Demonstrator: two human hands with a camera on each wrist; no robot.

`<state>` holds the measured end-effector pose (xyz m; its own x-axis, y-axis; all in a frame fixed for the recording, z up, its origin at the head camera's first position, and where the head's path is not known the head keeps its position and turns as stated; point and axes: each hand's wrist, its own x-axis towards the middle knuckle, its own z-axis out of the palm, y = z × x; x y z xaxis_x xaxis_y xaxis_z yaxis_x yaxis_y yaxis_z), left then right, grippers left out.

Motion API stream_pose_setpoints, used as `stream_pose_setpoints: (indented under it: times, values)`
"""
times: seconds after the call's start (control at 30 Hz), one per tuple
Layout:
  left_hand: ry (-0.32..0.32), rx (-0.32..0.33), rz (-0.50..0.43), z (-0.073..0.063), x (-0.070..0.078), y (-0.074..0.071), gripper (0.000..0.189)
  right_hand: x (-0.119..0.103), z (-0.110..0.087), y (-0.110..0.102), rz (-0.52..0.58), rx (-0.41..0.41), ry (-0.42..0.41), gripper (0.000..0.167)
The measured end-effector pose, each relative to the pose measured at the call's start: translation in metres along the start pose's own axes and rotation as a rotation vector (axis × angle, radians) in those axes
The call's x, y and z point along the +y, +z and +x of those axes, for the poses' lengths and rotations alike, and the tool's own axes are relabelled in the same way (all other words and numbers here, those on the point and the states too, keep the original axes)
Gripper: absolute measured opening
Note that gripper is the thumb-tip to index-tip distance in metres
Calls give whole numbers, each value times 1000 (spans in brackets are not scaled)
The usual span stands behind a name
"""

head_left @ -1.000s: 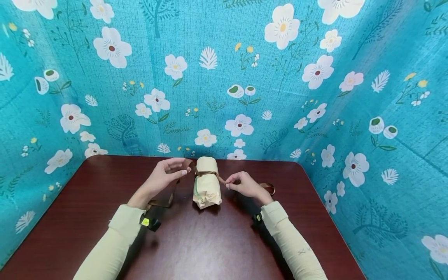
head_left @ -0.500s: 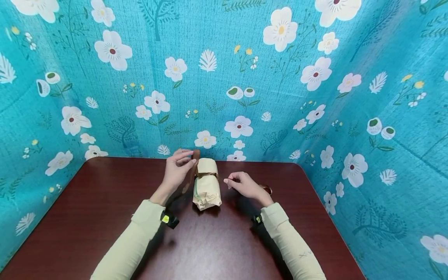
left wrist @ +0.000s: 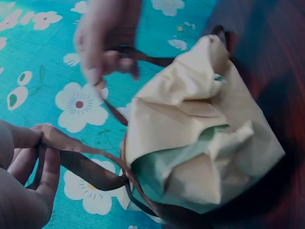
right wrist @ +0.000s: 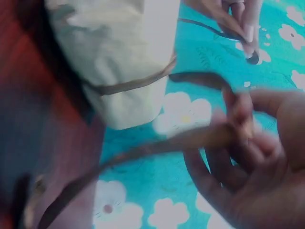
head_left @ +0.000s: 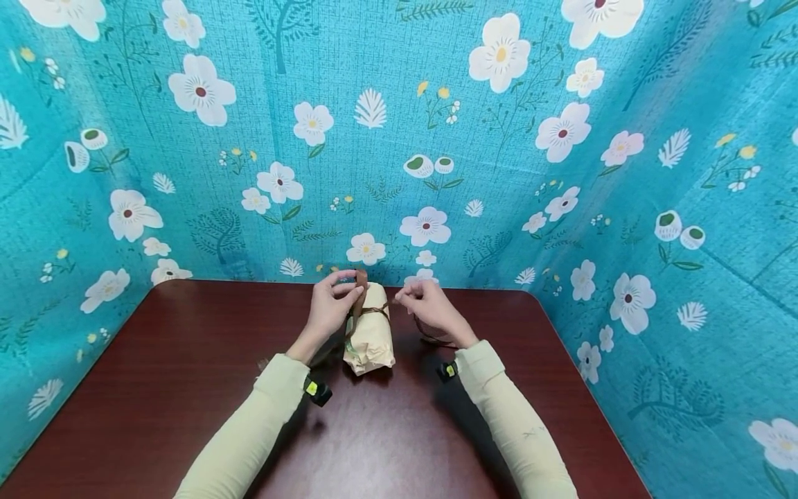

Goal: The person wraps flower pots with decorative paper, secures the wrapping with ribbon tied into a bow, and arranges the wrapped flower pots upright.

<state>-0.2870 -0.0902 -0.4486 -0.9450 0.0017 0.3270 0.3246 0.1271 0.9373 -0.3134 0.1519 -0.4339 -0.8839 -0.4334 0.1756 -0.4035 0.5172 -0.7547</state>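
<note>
A parcel in cream paper (head_left: 372,346) lies on the table, its crumpled end towards me and a green layer showing at a fold in the left wrist view. Brown ribbon (left wrist: 90,171) wraps round its middle. To its left, my left hand (head_left: 332,305) pinches a doubled loop of the ribbon between thumb and fingers, raised beside the far half of the parcel. On the other side my right hand (head_left: 431,306) pinches another length of ribbon (right wrist: 195,138), which runs to the parcel and trails down towards the table. Between the hands the ribbon crosses close to the parcel's top.
The dark red-brown table (head_left: 399,430) ends just behind the parcel. Blue flowered cloth (head_left: 349,138) hangs behind it and along both sides. A loose ribbon tail (head_left: 436,338) hangs under the right wrist.
My left hand has moved right, bringing its ribbon up into a loop beside the parcel. The right hand has risen slightly away from me, most of that in the last half second.
</note>
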Motion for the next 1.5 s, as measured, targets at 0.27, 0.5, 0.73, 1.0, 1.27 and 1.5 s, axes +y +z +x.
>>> stream_pose_setpoints:
  times: [0.27,0.5,0.73,1.0,1.27,1.5]
  values:
    - [143,-114,238,-5,-12,7,62,-32,43,4,-58,61,49,25]
    - [143,-198,222,-6,-17,12,72,-62,65,19,-135,-55,-89,27]
    - [160,-52,172,-3,-26,14,27,-86,31,26,-126,-269,-193,47]
    - [-22,-12,-27,-6,-25,9,29,-59,-4,26,-29,-196,-161,64]
    - [-196,26,-225,-11,-19,3,26,-36,-8,30,-46,-211,-84,67]
    - [-183,33,-355,-11,-18,2,30,-31,-7,38,-54,-240,-62,58]
